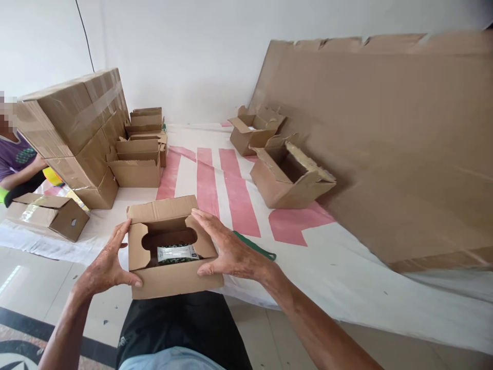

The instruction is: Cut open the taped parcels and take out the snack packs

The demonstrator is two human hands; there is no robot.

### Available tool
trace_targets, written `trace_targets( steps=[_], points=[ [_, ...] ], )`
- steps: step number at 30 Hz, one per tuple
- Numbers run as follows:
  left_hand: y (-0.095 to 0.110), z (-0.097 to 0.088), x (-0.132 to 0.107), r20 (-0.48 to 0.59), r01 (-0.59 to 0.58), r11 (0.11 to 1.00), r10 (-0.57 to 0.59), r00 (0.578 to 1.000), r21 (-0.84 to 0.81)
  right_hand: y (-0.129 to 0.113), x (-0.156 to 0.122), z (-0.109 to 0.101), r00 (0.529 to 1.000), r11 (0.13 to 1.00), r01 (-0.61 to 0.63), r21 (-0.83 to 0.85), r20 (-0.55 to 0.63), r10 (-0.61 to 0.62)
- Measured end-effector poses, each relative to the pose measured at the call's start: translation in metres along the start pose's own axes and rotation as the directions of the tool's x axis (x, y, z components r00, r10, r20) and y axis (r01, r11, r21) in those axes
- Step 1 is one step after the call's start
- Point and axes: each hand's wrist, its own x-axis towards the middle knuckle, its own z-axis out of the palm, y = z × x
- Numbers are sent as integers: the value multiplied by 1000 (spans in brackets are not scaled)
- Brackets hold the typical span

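Note:
In front of my lap is an open cardboard box [177, 281], gripped from both ends. My left hand [106, 262] holds its left end, thumb on the near flap and fingers at the far left corner. On the right end, my right hand [227, 249] has its thumb on the near flap and its fingers over the far right corner. The short side flaps with curved cut-outs are folded inward. Between them a small packet [177, 254] with a pale label and dark patterned edges shows inside. A green strap [256, 245] lies just beyond my right wrist.
Taped cartons [71, 121] are stacked at the left, with smaller open boxes [136, 169] beside them. A closed box [48, 216] lies nearer. Two open boxes [277, 185] stand by a large leaning cardboard sheet [393, 144]. Another person [19, 159] sits far left. A red-and-white cloth [206, 174] lies underneath.

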Motion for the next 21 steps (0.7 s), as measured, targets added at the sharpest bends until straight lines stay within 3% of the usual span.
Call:
trace_targets(
  steps=[6,12,15,21],
  points=[
    [5,6,-8,-24,9,997,-7,1000,81,-5,-13,2,1000,997,9,-73,-25,-11],
    [-3,-7,12,42,22,999,-23,999,39,2,8,-3,998,998,-52,-36,24,53],
    [-2,-11,15,53,28,999,-30,998,41,-8,18,1,997,996,-70,-56,-31,69],
    [9,17,19,-149,124,975,-97,984,185,-27,20,19,971,992,-63,-113,-238,35]
  ],
)
